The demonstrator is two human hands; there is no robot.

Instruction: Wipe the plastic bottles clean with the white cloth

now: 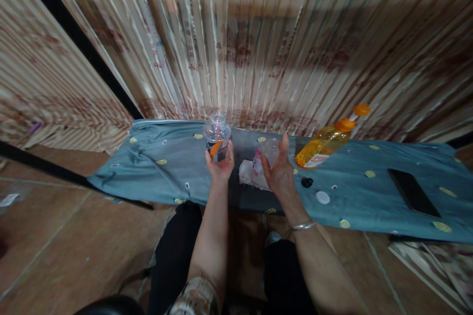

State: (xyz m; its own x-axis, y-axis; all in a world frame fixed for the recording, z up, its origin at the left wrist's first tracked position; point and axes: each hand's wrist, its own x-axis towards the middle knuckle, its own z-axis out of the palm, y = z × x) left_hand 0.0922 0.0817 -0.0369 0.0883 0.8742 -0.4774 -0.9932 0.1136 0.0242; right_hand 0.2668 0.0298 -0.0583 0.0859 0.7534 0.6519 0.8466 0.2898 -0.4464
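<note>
**Jar lifted in one hand, small bottle at the other**

The left hand [220, 163] is raised over the near edge of a blue-grey cloth [155, 177], its fingers wrapped around the base of a clear plastic jar [217, 137], which it holds upright and clear of the surface; something orange and dark shows through the jar's lower part. At about 3 o'clock from it, the right hand [281, 170] stands with the palm turned inward and the fingers spread and loose, touching or just beside a small clear bottle with a pink label [263, 155]; whether it truly grips the bottle cannot be told. Beneath that bottle lies a crumpled white cloth [251, 176]. At 2 o'clock from the right hand an orange-capped bottle of yellow liquid [325, 145] lies tilted on the blue-grey cloth. At 4 o'clock from that hand sit a small black cap [306, 182] and a white cap [322, 197], near each other. Far out at 3 o'clock a dark phone [413, 192] lies flat. A striped curtain [258, 34] hangs behind
</note>
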